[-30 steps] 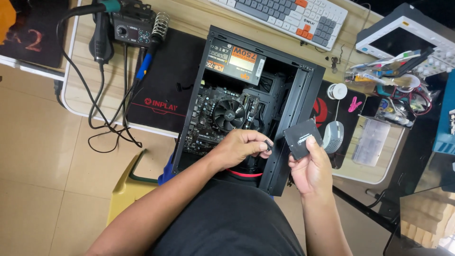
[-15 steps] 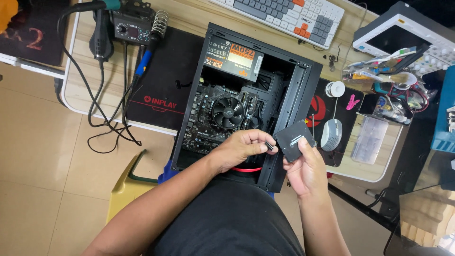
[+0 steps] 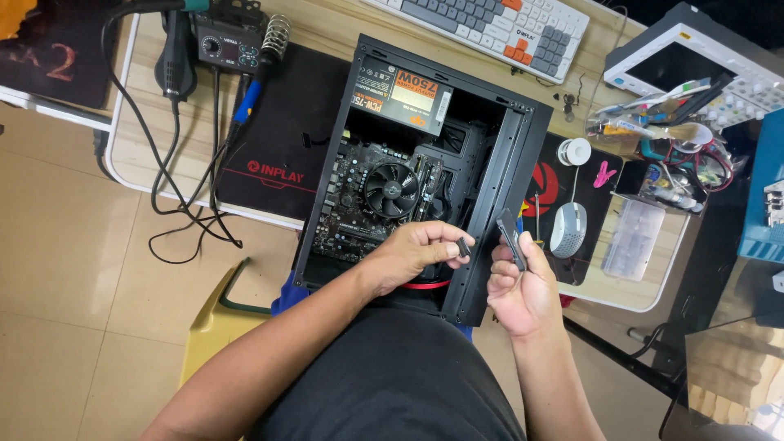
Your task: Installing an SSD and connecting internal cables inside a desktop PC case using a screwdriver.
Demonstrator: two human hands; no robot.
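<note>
An open black computer case (image 3: 506, 171) lies on its side, half on the wooden desk and half over my lap, with the motherboard and its round cooler fan (image 3: 391, 189) showing. My right hand (image 3: 523, 286) holds a thin flat black drive (image 3: 511, 238) edge-up beside the case's near right corner. My left hand (image 3: 416, 255) pinches a small black cable plug (image 3: 463, 246) a short gap to the left of the drive. Plug and drive are apart.
On the desk are a black mat (image 3: 278, 139), a soldering station (image 3: 229, 37) with trailing cables, a keyboard (image 3: 498, 28), a grey mouse (image 3: 568, 229), a clear plastic box (image 3: 631, 238) and a clutter of tools (image 3: 670, 139). A yellow stool (image 3: 214, 327) stands below left.
My right hand has turned the drive from showing its flat face to edge-up. My left hand with the plug stays close beside it.
</note>
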